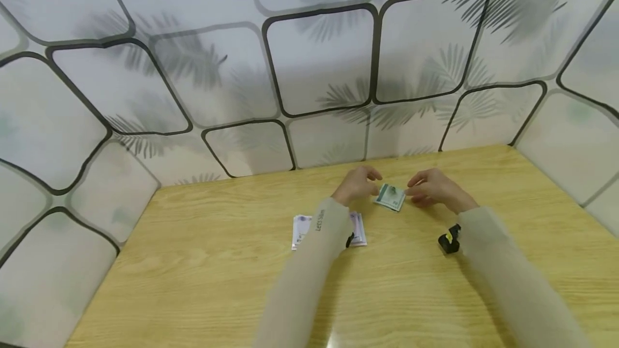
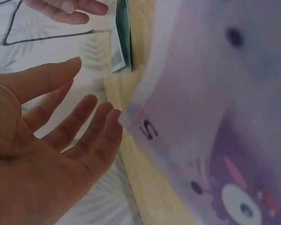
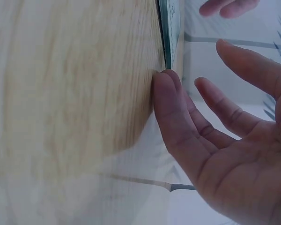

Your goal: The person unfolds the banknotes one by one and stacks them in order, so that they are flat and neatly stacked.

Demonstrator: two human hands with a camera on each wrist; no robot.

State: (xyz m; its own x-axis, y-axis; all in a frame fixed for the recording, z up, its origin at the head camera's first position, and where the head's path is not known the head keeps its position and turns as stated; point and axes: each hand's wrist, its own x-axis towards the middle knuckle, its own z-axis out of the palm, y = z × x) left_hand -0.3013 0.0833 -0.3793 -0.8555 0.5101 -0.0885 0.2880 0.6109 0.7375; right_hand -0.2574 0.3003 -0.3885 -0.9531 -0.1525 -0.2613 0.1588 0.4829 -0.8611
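A small stack of green-and-white printed cards (image 1: 390,197) lies on the table between the two hands. To its left is my left hand (image 1: 355,184), with its fingers loosely bent and nothing held in them. On the other side, my right hand (image 1: 437,191) has its fingertips right at the stack's edge, the thumb standing apart. In the right wrist view the green cards (image 3: 171,30) meet the tips of the lower fingers (image 3: 166,93). A purple-and-white printed stack of cards (image 1: 301,227) is partly hidden under the left forearm; its corner bears a numeral.
The wooden table (image 1: 203,273) runs back to a wall (image 1: 329,63) covered in a leaf and rounded-frame pattern. A small black device (image 1: 450,243) with a yellow mark shows by the right wrist. Pale sleeves (image 1: 300,278) cover both forearms.
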